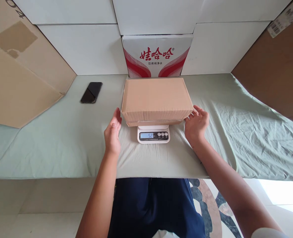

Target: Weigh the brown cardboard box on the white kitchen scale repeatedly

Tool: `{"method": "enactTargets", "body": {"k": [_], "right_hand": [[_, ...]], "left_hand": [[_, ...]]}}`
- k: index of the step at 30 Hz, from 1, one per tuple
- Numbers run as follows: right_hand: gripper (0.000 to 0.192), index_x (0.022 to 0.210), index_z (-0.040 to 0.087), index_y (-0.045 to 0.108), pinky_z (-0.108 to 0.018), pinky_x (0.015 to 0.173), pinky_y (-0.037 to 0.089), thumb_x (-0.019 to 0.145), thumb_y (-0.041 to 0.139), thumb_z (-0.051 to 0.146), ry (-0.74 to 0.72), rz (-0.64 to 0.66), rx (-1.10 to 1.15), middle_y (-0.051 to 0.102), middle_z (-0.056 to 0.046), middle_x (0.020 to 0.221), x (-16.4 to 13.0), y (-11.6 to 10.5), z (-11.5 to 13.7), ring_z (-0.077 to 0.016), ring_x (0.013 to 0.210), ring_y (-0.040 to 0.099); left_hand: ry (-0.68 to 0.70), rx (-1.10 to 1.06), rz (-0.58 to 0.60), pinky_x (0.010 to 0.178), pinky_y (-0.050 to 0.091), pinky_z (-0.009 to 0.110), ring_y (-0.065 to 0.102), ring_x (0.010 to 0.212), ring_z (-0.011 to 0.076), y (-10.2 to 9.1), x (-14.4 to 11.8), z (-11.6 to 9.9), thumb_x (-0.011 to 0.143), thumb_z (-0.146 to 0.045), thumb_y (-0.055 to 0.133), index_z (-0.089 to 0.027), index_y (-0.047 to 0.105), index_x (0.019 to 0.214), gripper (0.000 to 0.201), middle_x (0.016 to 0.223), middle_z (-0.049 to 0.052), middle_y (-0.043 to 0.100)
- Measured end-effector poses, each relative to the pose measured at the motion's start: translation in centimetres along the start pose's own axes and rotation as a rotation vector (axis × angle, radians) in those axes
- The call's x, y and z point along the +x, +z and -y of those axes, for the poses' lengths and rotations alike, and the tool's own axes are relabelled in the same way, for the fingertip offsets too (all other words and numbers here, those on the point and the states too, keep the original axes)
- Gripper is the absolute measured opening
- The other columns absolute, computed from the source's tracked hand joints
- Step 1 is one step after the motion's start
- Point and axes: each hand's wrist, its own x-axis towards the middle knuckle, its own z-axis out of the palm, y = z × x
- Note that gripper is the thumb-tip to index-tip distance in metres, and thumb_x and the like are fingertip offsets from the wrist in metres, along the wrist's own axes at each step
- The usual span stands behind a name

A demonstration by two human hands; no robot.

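Note:
A closed brown cardboard box rests on a small white digital kitchen scale, covering its weighing plate. Digits that look like 52 glow on the scale's display, with round buttons beside it. My left hand stands at the box's left front corner, fingers stretched upward and holding nothing. At the right front corner, my right hand has its palm turned up and its fingers apart, lightly bent. Its fingertips are close to the box's edge; whether they touch it I cannot tell.
A black phone lies on the pale green cloth at the left. Behind the box stands a white and red printed carton against white panels. Large cardboard pieces flank the left side, and a brown one the right.

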Motion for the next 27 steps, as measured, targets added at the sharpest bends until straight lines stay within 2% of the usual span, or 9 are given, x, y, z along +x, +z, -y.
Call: {"method": "enactTargets", "body": {"k": [8, 12, 20, 27], "right_hand": [[0.023, 0.096, 0.027, 0.062, -0.039, 0.089, 0.059, 0.086, 0.05, 0.044, -0.001, -0.04, 0.031, 0.064, -0.002, 0.098, -0.7, 0.7, 0.6, -0.0173, 0.091, 0.067], [0.024, 0.097, 0.027, 0.062, -0.039, 0.088, 0.059, 0.086, 0.052, 0.046, -0.01, -0.011, 0.02, 0.064, -0.001, 0.098, -0.7, 0.7, 0.5, -0.0174, 0.091, 0.067], [0.025, 0.097, 0.026, 0.062, -0.031, 0.083, 0.055, 0.082, 0.054, 0.044, 0.004, 0.021, 0.029, 0.064, -0.001, 0.098, -1.5, 1.4, 1.3, -0.0148, 0.09, 0.066], [0.028, 0.101, 0.03, 0.059, -0.038, 0.09, 0.055, 0.084, 0.055, 0.052, -0.048, 0.082, -0.063, 0.064, -0.001, 0.103, -1.7, 1.4, 1.2, -0.0196, 0.101, 0.066]], "left_hand": [[-0.006, 0.013, 0.014, 0.127, 0.034, 0.043, 0.04, 0.154, 0.0277, 0.0, 0.1, 0.1, 0.096, -0.062, 0.053, -0.029, 0.06, 0.146, 0.06, 0.163, 0.007, 0.047], [-0.01, 0.021, 0.021, 0.127, 0.034, 0.042, 0.039, 0.155, 0.0277, 0.1, 0.1, 0.0, 0.096, -0.063, 0.052, -0.028, 0.058, 0.147, 0.062, 0.165, 0.007, 0.045], [0.005, 0.031, 0.05, 0.127, 0.035, 0.043, 0.038, 0.156, 0.0285, 0.0, 0.2, 0.2, 0.097, -0.063, 0.05, -0.031, 0.056, 0.149, 0.062, 0.165, 0.005, 0.044], [0.026, 0.083, 0.027, 0.126, 0.036, 0.044, 0.039, 0.155, 0.0285, -0.2, 0.2, 0.4, 0.098, -0.063, 0.048, -0.031, 0.055, 0.149, 0.061, 0.164, 0.005, 0.047]]}}
